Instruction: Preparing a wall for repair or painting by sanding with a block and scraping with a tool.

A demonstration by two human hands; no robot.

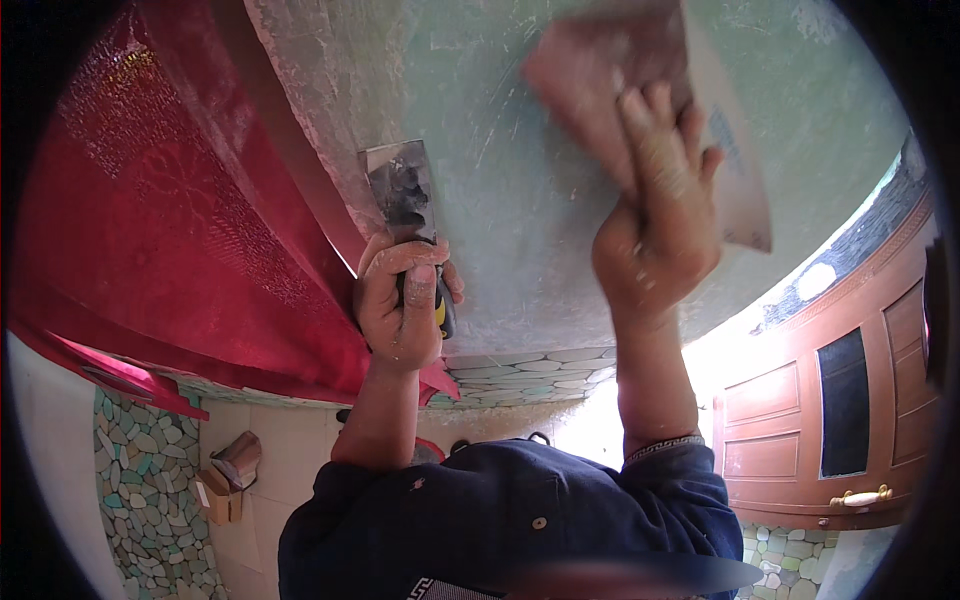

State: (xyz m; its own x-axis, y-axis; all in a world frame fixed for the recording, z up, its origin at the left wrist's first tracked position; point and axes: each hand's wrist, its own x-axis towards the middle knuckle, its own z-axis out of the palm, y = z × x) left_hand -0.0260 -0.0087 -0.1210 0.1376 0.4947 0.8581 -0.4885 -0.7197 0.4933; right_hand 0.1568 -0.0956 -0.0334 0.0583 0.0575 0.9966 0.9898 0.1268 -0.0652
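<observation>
My left hand (398,305) is wrapped round the black and yellow handle of a putty knife (402,190). Its flat metal blade, smeared with dark and pale patches, points up in front of the wall; whether it touches the wall I cannot tell. My right hand (660,225) is higher up and to the right, holding a sheet of sandpaper (590,85) against the pale green, scuffed wall (510,240). The sheet is reddish brown on one part and pale on the other, blurred by motion. Whitish dust marks both hands.
A red patterned curtain (170,200) hangs close to my left hand. Stone-pattern cladding (530,375) runs along the wall's foot. At right stands a brown panelled door (765,430) beside a bright opening. A small cardboard box (218,497) lies on the floor at lower left.
</observation>
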